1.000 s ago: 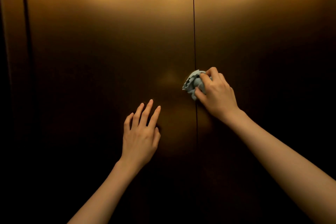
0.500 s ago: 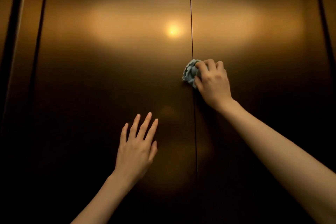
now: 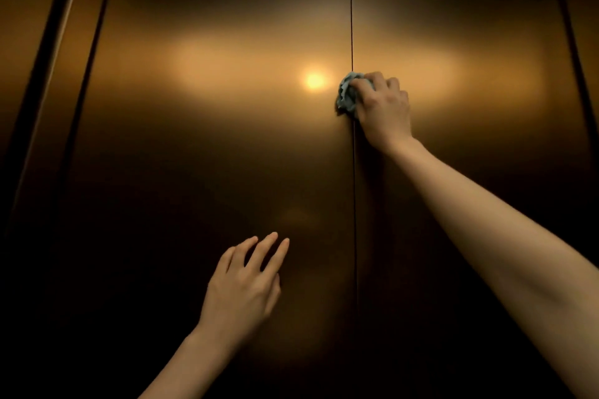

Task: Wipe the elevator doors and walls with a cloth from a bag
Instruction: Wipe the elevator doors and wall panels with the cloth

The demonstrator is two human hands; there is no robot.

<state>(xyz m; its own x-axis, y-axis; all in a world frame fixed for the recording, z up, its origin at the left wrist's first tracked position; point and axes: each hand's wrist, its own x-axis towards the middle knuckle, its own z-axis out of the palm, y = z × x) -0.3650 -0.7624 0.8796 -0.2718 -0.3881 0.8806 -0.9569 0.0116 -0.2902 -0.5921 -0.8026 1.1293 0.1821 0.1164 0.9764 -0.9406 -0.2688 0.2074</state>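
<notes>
The right hand (image 3: 382, 107) grips a bunched blue cloth (image 3: 346, 95) against the seam (image 3: 352, 26) between the elevator doors (image 3: 210, 139); the left hand (image 3: 246, 285) lies open, empty. Cloth could snag in the seam, and bare fingers may smudge the metal.

My left hand (image 3: 241, 288): bare, no glove, ring or watch visible. My right hand (image 3: 384, 107): bare likewise. Both forearms uncovered to frame edge, lower centre and lower right; no sleeve in view.
</notes>
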